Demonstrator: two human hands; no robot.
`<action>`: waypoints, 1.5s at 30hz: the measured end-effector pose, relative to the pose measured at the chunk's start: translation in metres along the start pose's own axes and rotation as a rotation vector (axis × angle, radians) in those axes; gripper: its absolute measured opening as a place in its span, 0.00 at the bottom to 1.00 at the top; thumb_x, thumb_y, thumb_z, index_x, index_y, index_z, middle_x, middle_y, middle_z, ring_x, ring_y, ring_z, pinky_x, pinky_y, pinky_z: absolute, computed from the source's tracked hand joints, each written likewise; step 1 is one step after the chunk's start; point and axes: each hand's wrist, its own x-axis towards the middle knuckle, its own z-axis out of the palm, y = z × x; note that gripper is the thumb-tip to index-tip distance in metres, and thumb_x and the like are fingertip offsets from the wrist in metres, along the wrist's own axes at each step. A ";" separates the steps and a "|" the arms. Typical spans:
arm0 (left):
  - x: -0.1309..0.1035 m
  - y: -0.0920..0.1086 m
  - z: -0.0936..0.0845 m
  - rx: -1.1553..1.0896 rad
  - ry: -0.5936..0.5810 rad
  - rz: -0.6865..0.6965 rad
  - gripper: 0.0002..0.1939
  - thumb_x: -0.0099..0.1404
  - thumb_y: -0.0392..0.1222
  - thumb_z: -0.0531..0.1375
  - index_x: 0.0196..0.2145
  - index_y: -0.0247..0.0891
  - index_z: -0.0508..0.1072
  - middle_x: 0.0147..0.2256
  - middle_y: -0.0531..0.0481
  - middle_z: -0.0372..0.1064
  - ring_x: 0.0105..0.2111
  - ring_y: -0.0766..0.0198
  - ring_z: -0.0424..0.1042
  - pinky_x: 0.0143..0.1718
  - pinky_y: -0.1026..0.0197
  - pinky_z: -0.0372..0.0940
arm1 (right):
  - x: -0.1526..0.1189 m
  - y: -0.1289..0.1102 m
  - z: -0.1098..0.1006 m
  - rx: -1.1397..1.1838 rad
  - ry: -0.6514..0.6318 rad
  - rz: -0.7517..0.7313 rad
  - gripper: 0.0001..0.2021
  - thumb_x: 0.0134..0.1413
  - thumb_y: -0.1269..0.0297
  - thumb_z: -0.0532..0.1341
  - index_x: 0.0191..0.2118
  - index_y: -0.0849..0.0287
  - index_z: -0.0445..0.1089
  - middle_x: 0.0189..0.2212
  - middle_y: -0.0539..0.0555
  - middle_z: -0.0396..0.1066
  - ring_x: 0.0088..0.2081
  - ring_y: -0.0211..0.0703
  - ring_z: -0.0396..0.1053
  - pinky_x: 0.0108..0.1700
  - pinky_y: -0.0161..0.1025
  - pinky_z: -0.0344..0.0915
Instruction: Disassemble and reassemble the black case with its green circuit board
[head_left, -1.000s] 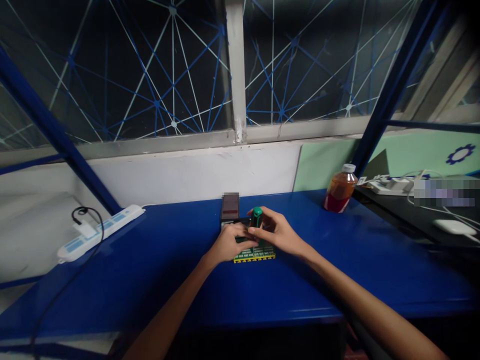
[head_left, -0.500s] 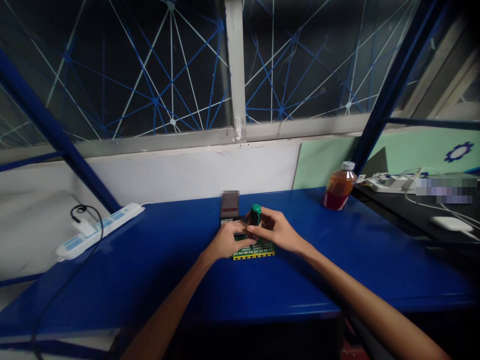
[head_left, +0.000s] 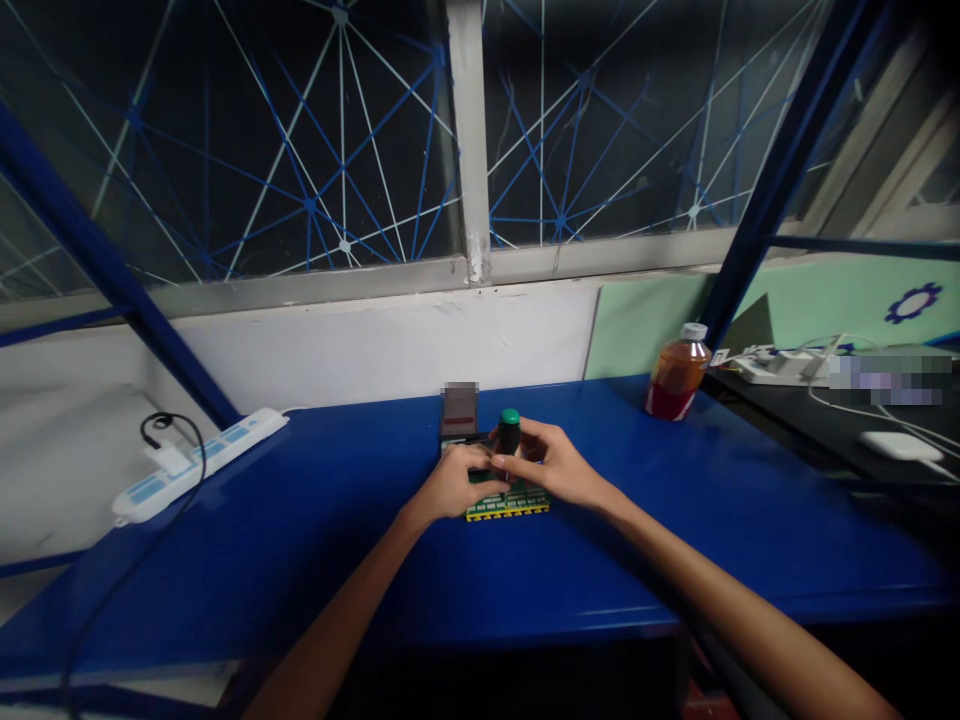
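A screwdriver (head_left: 509, 432) with a green-capped black handle stands upright in my right hand (head_left: 551, 462), whose thumb and fingers are closed around the handle. Beneath it lies a green circuit board (head_left: 534, 494) with a yellow front edge. My left hand (head_left: 456, 482) grips the board's left side, its thumb and fingers curved in close to the screwdriver's shaft. Both hands cover much of the board, and the screwdriver's tip is hard to make out. Right behind my left hand is a dark case (head_left: 460, 420) with its lid raised, partly hidden by my fingers.
The blue table (head_left: 337, 500) runs up to a white wall panel. A white power strip (head_left: 210, 462) with a black cable lies at the left. A drink bottle (head_left: 679, 375) stands at the back right, near a black desk (head_left: 817, 430) with cables and an adapter.
The screwdriver's handle has turned slightly in my right hand, and stands a little more upright. Both hands stay in nearly the same place on the board.
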 end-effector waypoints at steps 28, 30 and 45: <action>-0.001 -0.001 0.003 0.031 0.012 0.055 0.08 0.60 0.43 0.65 0.31 0.35 0.78 0.31 0.49 0.75 0.33 0.62 0.73 0.39 0.61 0.65 | -0.001 -0.003 0.000 -0.051 -0.001 -0.002 0.16 0.54 0.55 0.63 0.44 0.60 0.69 0.27 0.51 0.69 0.26 0.37 0.63 0.27 0.37 0.59; -0.001 -0.001 0.002 0.031 0.011 0.059 0.08 0.60 0.43 0.65 0.32 0.35 0.78 0.32 0.49 0.75 0.34 0.61 0.73 0.39 0.61 0.65 | -0.001 -0.004 0.001 -0.048 -0.002 0.002 0.15 0.54 0.55 0.63 0.43 0.60 0.70 0.27 0.51 0.68 0.26 0.37 0.63 0.26 0.37 0.59; -0.001 0.003 0.001 0.058 -0.017 0.039 0.08 0.59 0.42 0.65 0.33 0.35 0.78 0.35 0.47 0.76 0.37 0.58 0.74 0.41 0.60 0.66 | -0.001 -0.002 0.002 -0.052 -0.003 -0.013 0.15 0.55 0.55 0.62 0.42 0.61 0.70 0.26 0.50 0.68 0.24 0.35 0.61 0.25 0.35 0.56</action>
